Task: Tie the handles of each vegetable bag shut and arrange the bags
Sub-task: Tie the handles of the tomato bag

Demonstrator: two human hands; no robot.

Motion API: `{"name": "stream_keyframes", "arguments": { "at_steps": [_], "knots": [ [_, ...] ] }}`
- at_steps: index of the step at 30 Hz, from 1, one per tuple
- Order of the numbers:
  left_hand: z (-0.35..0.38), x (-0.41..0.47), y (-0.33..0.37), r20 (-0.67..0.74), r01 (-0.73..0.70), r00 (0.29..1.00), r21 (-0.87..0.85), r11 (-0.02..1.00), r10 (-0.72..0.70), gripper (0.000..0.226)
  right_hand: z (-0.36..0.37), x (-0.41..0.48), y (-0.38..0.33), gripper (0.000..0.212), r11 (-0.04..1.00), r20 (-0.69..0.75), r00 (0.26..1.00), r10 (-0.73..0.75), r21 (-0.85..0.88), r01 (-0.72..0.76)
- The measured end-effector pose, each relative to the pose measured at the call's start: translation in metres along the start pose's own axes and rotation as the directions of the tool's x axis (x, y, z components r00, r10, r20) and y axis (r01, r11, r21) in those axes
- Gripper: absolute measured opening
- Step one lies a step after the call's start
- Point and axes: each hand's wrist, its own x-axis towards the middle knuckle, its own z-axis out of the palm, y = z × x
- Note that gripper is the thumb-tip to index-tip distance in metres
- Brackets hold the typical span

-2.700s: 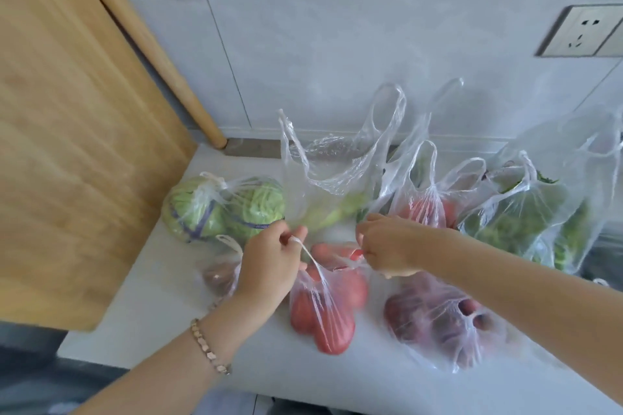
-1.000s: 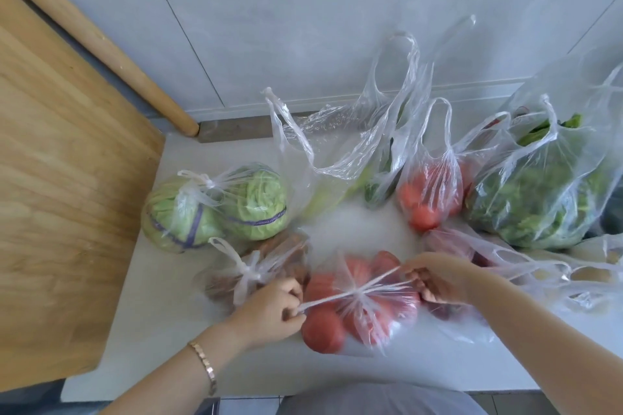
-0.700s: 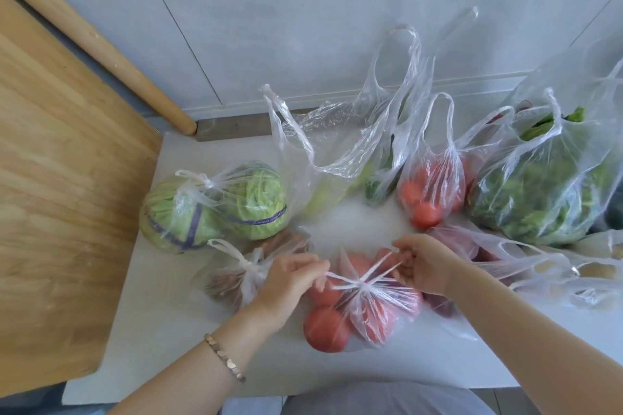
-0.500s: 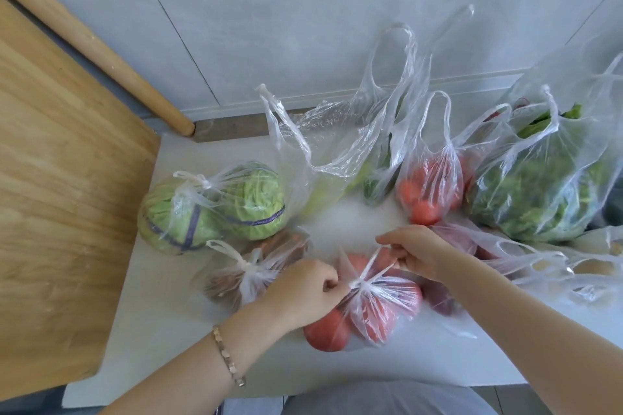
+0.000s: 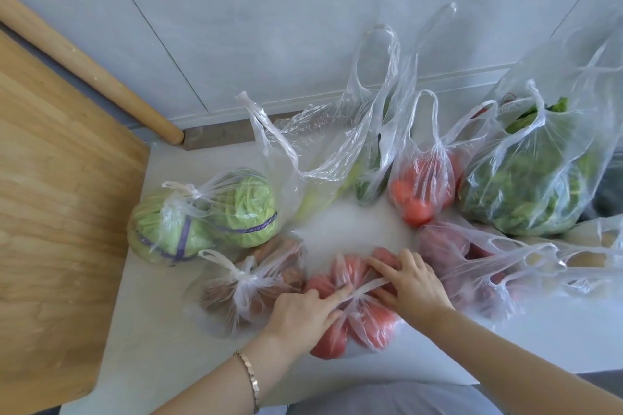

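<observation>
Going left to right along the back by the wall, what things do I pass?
Wooden board → cabbage bag → open bag → back tomato bag → greens bag.

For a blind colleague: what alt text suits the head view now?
The left hand and right hand rest on a knotted bag of tomatoes on a white counter. A tied cabbage bag and tied bag of brownish produce lie left of it; an untied tomato bag and leafy greens bag stand behind.
</observation>
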Motion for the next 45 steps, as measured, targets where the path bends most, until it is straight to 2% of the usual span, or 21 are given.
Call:
{"name": "stream_keyframes", "arguments": {
  "at_steps": [5, 7, 8, 10, 12, 13, 15, 17, 18, 20, 23, 25, 27, 28, 31, 33, 34, 38, 39, 42, 45],
  "knots": [
    [0.005, 0.006, 0.005, 0.029, -0.131, 0.991, 0.123, 0.984, 0.128, 0.052, -0.009, 0.003, -0.003, 0.068, 0.966, 0.248, 0.958, 0.141, 0.179, -0.188],
    [-0.001, 0.009, 0.007, 0.139, -0.048, 0.989, 0.02, 0.999, 0.045, 0.042, -0.019, 0.009, -0.003, 0.059, 0.922, 0.29, 0.936, 0.2, 0.269, -0.28],
    [-0.004, 0.01, 0.009, 0.124, -0.014, 0.992, -0.01, 1.0, 0.015, 0.037, -0.027, 0.011, -0.002, 0.048, 0.917, 0.32, 0.925, 0.205, 0.268, -0.296],
    [-0.019, 0.014, 0.006, 0.056, 0.045, 0.997, -0.006, 0.999, -0.045, 0.033, -0.044, 0.015, 0.001, 0.033, 0.941, 0.394, 0.905, 0.159, 0.218, -0.26],
    [-0.033, 0.015, 0.002, 0.022, 0.065, 0.998, 0.037, 0.997, -0.066, 0.036, -0.065, 0.017, 0.001, 0.03, 0.969, 0.447, 0.892, 0.07, 0.183, -0.168],
    [-0.038, 0.016, 0.0, 0.025, 0.067, 0.997, 0.045, 0.997, -0.068, 0.039, -0.072, 0.017, 0.001, 0.028, 0.962, 0.469, 0.883, 0.025, 0.23, -0.15],
    [-0.045, 0.015, -0.003, 0.038, 0.089, 0.996, -0.064, 0.994, -0.086, 0.042, -0.08, 0.015, -0.002, 0.024, 0.837, 0.515, 0.856, -0.048, 0.488, -0.247],
    [-0.046, 0.013, -0.004, 0.076, 0.14, 0.99, -0.356, 0.924, -0.121, 0.039, -0.076, 0.013, -0.005, 0.019, 0.529, 0.5, 0.864, -0.067, 0.752, -0.394],
    [-0.045, 0.012, -0.003, 0.121, 0.187, 0.982, -0.546, 0.817, -0.144, 0.038, -0.072, 0.012, -0.006, 0.022, 0.391, 0.481, 0.875, -0.051, 0.816, -0.426],
    [-0.039, 0.013, -0.001, 0.186, 0.273, 0.957, -0.839, 0.471, -0.223, 0.039, -0.062, 0.008, -0.014, 0.031, 0.173, 0.44, 0.896, -0.052, 0.888, -0.426],
    [-0.035, 0.012, 0.01, 0.285, 0.262, 0.897, -0.958, -0.112, -0.339, 0.044, -0.054, 0.006, -0.032, 0.036, -0.23, 0.387, 0.918, -0.083, 0.889, -0.396],
    [-0.031, 0.016, 0.013, 0.355, 0.196, 0.884, -0.872, -0.448, -0.304, 0.048, -0.049, 0.009, -0.042, 0.037, -0.299, 0.406, 0.914, -0.016, 0.87, -0.392],
    [-0.028, 0.021, 0.017, 0.387, 0.164, 0.871, -0.811, -0.562, -0.304, 0.046, -0.043, 0.013, -0.048, 0.032, -0.235, 0.429, 0.902, 0.056, 0.883, -0.405],
    [-0.026, 0.022, 0.018, 0.403, 0.187, 0.857, -0.824, -0.535, -0.321, 0.046, -0.04, 0.014, -0.049, 0.031, -0.178, 0.436, 0.896, 0.085, 0.891, -0.417],
    [-0.02, 0.021, 0.02, 0.347, 0.28, 0.845, -0.935, -0.216, -0.406, 0.046, -0.032, 0.015, -0.051, 0.036, 0.034, 0.41, 0.9, 0.144, 0.907, -0.419],
    [-0.021, 0.022, 0.021, 0.316, 0.307, 0.85, -0.947, -0.091, -0.421, 0.045, -0.029, 0.016, -0.053, 0.044, 0.095, 0.393, 0.9, 0.186, 0.905, -0.415],
    [-0.023, 0.023, 0.022, 0.3, 0.312, 0.852, -0.949, -0.043, -0.429, 0.044, -0.029, 0.016, -0.054, 0.044, 0.075, 0.391, 0.898, 0.202, 0.908, -0.412],
    [-0.029, 0.033, 0.03, 0.143, 0.27, 0.886, -0.933, 0.238, -0.441, 0.037, -0.038, 0.016, -0.055, 0.029, -0.141, 0.383, 0.9, 0.207, 0.922, -0.36],
    [-0.03, 0.033, 0.031, 0.128, 0.261, 0.895, -0.927, 0.268, -0.427, 0.038, -0.039, 0.014, -0.053, 0.028, -0.138, 0.371, 0.901, 0.225, 0.928, -0.347],
    [-0.025, 0.03, 0.031, 0.156, 0.268, 0.927, -0.912, 0.31, -0.342, 0.036, -0.042, 0.008, -0.045, 0.025, 0.044, 0.291, 0.908, 0.303, 0.947, -0.319],
    [-0.022, 0.03, 0.033, 0.161, 0.255, 0.947, -0.902, 0.349, -0.277, 0.025, -0.043, 0.008, -0.044, 0.026, 0.012, 0.308, 0.913, 0.267, 0.946, -0.323]
  ]
}}
